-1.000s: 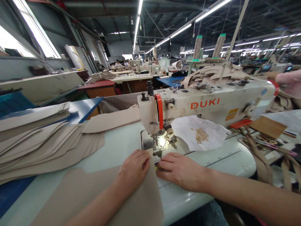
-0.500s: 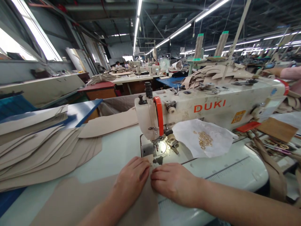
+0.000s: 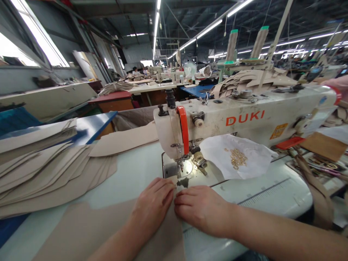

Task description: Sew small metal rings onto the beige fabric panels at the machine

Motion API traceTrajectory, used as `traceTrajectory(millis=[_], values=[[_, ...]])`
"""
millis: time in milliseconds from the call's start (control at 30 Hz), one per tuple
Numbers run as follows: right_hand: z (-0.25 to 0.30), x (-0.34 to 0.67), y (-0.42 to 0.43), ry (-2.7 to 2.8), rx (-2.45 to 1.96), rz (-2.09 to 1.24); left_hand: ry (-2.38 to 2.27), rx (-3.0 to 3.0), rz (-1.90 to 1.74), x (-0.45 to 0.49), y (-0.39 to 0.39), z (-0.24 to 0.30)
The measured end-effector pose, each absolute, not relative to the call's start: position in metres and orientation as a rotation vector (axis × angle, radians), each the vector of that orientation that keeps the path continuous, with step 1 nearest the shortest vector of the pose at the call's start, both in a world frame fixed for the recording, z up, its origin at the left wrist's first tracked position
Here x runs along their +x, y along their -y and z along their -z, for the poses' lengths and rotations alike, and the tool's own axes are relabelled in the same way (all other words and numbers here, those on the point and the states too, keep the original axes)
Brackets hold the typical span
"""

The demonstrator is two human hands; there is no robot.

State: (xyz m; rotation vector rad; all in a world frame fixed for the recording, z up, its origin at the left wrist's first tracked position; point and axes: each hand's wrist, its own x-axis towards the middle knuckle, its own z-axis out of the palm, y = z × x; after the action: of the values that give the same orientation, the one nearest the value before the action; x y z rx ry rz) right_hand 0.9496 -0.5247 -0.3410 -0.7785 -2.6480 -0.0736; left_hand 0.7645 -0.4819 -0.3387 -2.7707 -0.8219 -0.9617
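A beige fabric piece [image 3: 106,228] lies flat on the pale machine table, its narrow top end close to the needle of the sewing machine [image 3: 206,121]. My left hand [image 3: 154,203] is closed on this piece near its upper edge, fingers bent together. Right beside it, my right hand [image 3: 202,208] has its fingers curled and pressed at the fabric's right edge. The fingertips of both hands almost meet, just in front of the needle plate [image 3: 186,168]. What lies under the fingers is partly hidden.
Stacked beige cut panels [image 3: 54,174] spread over the left side. Gold rings [image 3: 238,158] lie on a white cloth [image 3: 217,152] right of the needle. Tools and a brown strap [image 3: 310,177] sit at far right. Thread cones [image 3: 258,42] stand behind; a pink sleeve [image 3: 338,84] shows at the right edge.
Both hands and the fabric stay almost where they were in front of the needle. The view has shifted slightly.
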Motion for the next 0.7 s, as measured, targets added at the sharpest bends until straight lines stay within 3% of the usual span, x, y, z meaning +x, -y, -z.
traceTrajectory(millis=[700], values=[[0.3371, 0.9438, 0.5224, 2.613, -0.986, 0.134, 0.937, -2.866, 0.977, 0.7591, 0.4914, 0.335]])
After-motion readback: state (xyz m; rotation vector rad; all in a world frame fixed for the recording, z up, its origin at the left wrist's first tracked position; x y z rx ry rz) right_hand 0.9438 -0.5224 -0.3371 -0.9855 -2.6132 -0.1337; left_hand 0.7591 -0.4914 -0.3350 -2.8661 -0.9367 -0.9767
